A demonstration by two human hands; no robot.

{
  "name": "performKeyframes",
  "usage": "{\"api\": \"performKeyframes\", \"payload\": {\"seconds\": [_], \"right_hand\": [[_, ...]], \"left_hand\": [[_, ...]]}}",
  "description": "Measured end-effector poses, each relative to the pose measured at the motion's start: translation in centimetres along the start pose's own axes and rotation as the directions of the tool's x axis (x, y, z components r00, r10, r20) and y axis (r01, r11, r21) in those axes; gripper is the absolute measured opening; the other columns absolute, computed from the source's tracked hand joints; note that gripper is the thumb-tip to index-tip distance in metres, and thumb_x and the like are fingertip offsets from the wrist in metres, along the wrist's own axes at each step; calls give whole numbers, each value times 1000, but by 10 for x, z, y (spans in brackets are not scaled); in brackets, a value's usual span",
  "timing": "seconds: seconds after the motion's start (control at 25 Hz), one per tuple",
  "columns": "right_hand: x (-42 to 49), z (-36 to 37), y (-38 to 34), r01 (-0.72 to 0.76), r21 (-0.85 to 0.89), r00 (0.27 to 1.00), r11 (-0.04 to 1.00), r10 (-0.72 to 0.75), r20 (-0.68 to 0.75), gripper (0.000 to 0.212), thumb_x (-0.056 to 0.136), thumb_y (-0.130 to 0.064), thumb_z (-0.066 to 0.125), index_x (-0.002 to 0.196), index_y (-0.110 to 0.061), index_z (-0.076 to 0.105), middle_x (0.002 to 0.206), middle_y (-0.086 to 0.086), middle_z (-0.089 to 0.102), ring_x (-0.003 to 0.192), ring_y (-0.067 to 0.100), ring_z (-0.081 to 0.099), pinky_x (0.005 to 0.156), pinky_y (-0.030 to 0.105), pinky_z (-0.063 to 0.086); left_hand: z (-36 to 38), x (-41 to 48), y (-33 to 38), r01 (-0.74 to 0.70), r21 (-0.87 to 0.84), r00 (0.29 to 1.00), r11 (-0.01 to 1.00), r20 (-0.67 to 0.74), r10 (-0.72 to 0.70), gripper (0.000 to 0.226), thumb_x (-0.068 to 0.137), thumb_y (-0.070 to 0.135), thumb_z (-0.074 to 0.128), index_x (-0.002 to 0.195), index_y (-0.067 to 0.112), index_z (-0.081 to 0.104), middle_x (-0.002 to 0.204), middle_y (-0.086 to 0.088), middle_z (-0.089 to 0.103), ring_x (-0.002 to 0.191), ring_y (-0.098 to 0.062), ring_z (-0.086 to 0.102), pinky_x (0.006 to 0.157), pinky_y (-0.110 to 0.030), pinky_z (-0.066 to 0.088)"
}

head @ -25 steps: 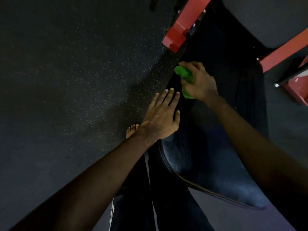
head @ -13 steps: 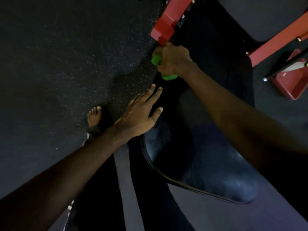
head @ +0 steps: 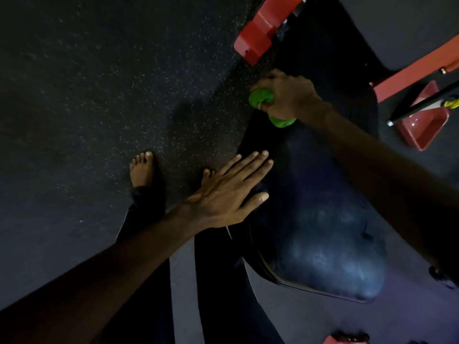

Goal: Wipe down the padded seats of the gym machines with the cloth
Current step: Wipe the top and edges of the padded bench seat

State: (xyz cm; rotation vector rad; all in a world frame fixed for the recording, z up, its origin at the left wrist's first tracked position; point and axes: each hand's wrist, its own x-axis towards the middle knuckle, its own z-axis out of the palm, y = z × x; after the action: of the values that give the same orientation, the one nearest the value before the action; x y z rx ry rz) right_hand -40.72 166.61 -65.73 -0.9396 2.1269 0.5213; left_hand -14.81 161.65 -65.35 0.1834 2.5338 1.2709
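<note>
A long black padded seat (head: 323, 244) runs from the lower right up towards the red frame. My right hand (head: 288, 94) is closed around a bunched green cloth (head: 263, 98) and presses it on the seat's far, narrow end near its left edge. My left hand (head: 231, 192) lies flat with fingers spread, its fingertips and thumb resting on the seat's left edge about midway along. The seat's near end looks dull and dusty.
Red machine frame parts (head: 258, 38) stand just beyond the seat, with another red bar (head: 417, 68) and a red tray-like part (head: 427, 122) at the right. Black speckled rubber floor (head: 111, 95) fills the left. My bare feet (head: 142, 170) stand beside the seat.
My right hand with the cloth went up the seat towards the red frame and has now come back a little. The view has shifted, and my left hand sits flatter on the seat's edge.
</note>
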Motion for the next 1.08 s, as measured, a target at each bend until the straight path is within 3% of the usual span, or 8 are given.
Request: {"api": "performKeyframes", "payload": {"seconds": [0.24,0.36,0.44,0.56,0.64,0.84,0.96,1.08], "right_hand": [[-81,8,-32,144,16,990,989,-144,-3,55,92,-43,62,144,-47,43,151,-11,37,117,23,59,88,41,52],[-62,8,-30,144,-3,989,990,-144,-17,53,92,-40,62,142,-47,46,150,-11,38,120,24,58,88,41,52],[-23,6,-23,106,-58,994,993,-104,34,49,92,-38,62,138,-49,48,149,-10,39,123,29,57,90,44,51],[26,-3,-4,19,-80,995,997,-11,97,50,90,-35,64,136,-50,50,148,-6,42,125,33,55,94,48,49],[25,-4,5,-44,13,998,999,44,44,51,91,-35,64,138,-48,50,149,-4,41,127,32,53,97,48,47],[-88,27,-3,-61,372,979,926,128,-157,59,93,-32,65,146,-46,43,148,-6,39,122,24,56,89,47,52],[-112,46,-6,-85,456,946,886,216,-242,57,95,-33,63,146,-46,41,146,-7,39,122,18,54,86,45,51],[-70,51,5,-151,475,882,867,335,-330,52,94,-29,61,142,-43,47,145,-3,42,118,24,58,85,46,52]], "left_hand": [[0,1,-3,-22,-10,1000,1000,-12,22,68,104,53,29,159,14,20,166,-4,17,154,-15,11,124,-39,14],[-1,2,-4,-28,-48,999,998,-25,27,69,103,52,32,158,13,22,166,-4,18,153,-15,13,125,-36,11],[-3,2,-4,-33,-52,999,998,-10,32,70,103,52,32,159,13,19,167,-3,15,154,-13,9,125,-33,5],[-7,1,-4,-16,-50,999,999,26,18,70,104,53,31,160,16,13,167,-1,7,153,-11,2,119,-23,-18],[-9,0,-3,-11,-40,1000,999,18,12,69,104,53,32,160,18,14,168,0,7,153,-13,3,116,-21,-21],[-10,3,-4,-16,-11,999,1000,42,16,70,101,56,27,160,21,13,168,1,3,154,-18,-1,123,-34,-7],[-6,4,-3,-28,-7,999,1000,26,28,68,102,54,26,160,19,16,168,0,6,155,-17,0,125,-38,2],[-5,9,-5,-13,-11,999,1000,42,14,64,104,50,20,160,18,16,168,1,6,154,-13,-1,125,-39,5]]}}
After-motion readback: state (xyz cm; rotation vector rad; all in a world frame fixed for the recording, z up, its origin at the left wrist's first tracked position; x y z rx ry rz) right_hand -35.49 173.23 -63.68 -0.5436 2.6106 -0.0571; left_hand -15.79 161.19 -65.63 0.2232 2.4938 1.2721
